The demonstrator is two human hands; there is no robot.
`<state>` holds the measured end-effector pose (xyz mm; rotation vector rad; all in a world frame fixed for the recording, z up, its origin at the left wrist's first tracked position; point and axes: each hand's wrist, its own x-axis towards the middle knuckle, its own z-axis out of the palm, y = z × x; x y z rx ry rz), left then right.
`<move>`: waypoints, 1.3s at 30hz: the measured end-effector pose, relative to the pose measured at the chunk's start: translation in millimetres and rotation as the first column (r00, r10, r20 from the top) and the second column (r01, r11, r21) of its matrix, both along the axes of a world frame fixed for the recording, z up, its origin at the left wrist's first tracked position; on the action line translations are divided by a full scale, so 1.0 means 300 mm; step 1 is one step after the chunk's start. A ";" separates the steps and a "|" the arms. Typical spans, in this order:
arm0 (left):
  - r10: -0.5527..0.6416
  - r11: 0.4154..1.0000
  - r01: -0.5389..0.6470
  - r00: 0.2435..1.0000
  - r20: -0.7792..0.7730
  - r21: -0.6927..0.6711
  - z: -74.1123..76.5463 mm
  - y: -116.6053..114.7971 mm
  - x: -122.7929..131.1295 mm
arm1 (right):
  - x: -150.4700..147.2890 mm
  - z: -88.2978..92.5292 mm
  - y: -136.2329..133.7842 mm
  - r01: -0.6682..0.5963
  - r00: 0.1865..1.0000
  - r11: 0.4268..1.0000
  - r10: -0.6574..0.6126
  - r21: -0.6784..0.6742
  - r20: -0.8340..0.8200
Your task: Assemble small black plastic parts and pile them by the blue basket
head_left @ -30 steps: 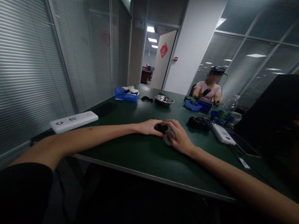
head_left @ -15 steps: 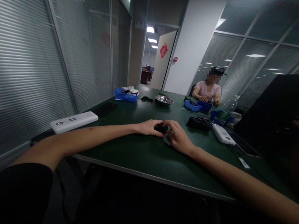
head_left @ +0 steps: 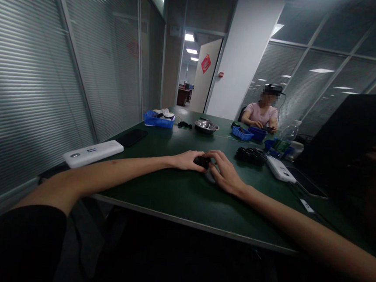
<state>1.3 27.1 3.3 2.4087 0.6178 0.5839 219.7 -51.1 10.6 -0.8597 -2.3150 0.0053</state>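
Both arms stretched out over the green tabletop [head_left: 170, 196], hands meeting at mid-table; small black part [head_left: 202, 161] sits between them, resting on or just above the surface. Left hand [head_left: 188, 160] comes in from the left, fingers curled shut around the part's left end. Right hand [head_left: 226, 173] comes from the right and a bit nearer the body; thumb and forefinger tips on the part, other fingers splayed loose toward the tabletop; pinching or only touching, cannot tell. The part lies dead between the two hands, touching both; the left hand covers more of it. It looks wider across than deep, long axis roughly hand to hand, but it is too dark to be sure.

Around: pile of black parts [head_left: 251, 155] just right of the right hand; white power bank [head_left: 93, 153] and black phone [head_left: 132, 137] well to the left; blue tray [head_left: 158, 120] and metal bowl [head_left: 207, 126] farther back; a co-worker [head_left: 263, 113] seated at the far end, hands apart from these.
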 end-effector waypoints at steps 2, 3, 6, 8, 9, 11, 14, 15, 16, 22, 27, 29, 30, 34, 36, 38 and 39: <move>0.004 1.000 -0.004 1.000 -0.005 0.000 0.002 -0.001 -0.001 | -0.003 -0.001 0.001 0.028 1.000 0.999 -0.028 0.020 -0.001; 0.007 1.000 -0.007 1.000 -0.007 -0.002 0.003 -0.002 -0.001 | -0.004 -0.002 0.002 0.041 0.999 0.999 -0.041 0.029 -0.002; 0.008 1.000 -0.008 1.000 -0.007 -0.010 0.003 -0.001 -0.002 | -0.004 -0.005 0.003 0.065 0.998 0.997 -0.065 0.036 0.005; 0.004 1.000 -0.004 1.000 -0.002 -0.009 0.002 0.001 -0.002 | -0.003 -0.007 0.003 0.070 0.998 0.997 -0.070 0.037 0.002; 0.004 1.000 -0.004 1.000 0.001 -0.006 0.001 0.001 -0.002 | -0.002 -0.008 0.004 0.070 0.998 0.997 -0.070 0.039 0.000; 0.008 1.000 -0.008 1.000 -0.001 0.001 0.001 0.001 -0.002 | -0.002 -0.009 0.005 0.070 0.998 0.997 -0.070 0.045 -0.002; 0.014 1.000 -0.014 1.000 -0.013 0.009 0.002 0.000 -0.003 | -0.003 -0.009 0.007 0.065 0.998 0.997 -0.065 0.046 0.008; 0.013 1.000 -0.013 1.000 -0.011 0.010 0.002 0.000 -0.002 | -0.004 -0.009 0.007 0.063 0.998 0.997 -0.063 0.046 0.011; 0.009 1.000 -0.009 1.000 -0.007 0.011 0.002 0.000 -0.002 | -0.005 -0.010 0.008 0.059 0.998 0.997 -0.060 0.046 0.013; 0.014 1.000 -0.014 1.000 -0.006 0.009 0.002 -0.003 -0.001 | -0.005 -0.010 0.008 0.028 0.999 0.998 -0.030 0.055 0.024; 0.001 1.000 -0.001 1.000 -0.002 0.009 0.003 -0.004 -0.001 | -0.002 -0.011 0.010 0.001 0.999 0.998 -0.003 0.056 0.037; 0.004 1.000 -0.004 1.000 -0.001 0.010 0.002 -0.002 -0.001 | -0.001 -0.012 0.014 -0.007 0.999 0.998 0.005 0.054 0.043; 0.007 1.000 -0.007 1.000 -0.001 0.013 0.001 -0.001 0.000 | 0.000 -0.013 0.016 -0.011 0.999 0.998 0.008 0.057 0.046; -0.007 1.000 0.006 1.000 0.018 0.011 -0.006 0.007 0.002 | 0.004 -0.013 0.019 -0.028 0.998 0.998 0.025 0.060 0.054; -0.010 1.000 0.009 1.000 0.024 0.008 -0.008 0.008 0.002 | 0.004 -0.012 0.018 -0.033 0.998 0.998 0.030 0.058 0.053; 0.004 1.000 -0.004 1.000 0.015 0.012 -0.007 0.007 0.002 | 0.003 -0.011 0.015 -0.032 0.998 0.998 0.030 0.053 0.049; 0.010 1.000 -0.010 1.000 0.010 0.015 -0.006 0.006 0.001 | 0.002 -0.010 0.014 -0.032 0.998 0.998 0.030 0.048 0.048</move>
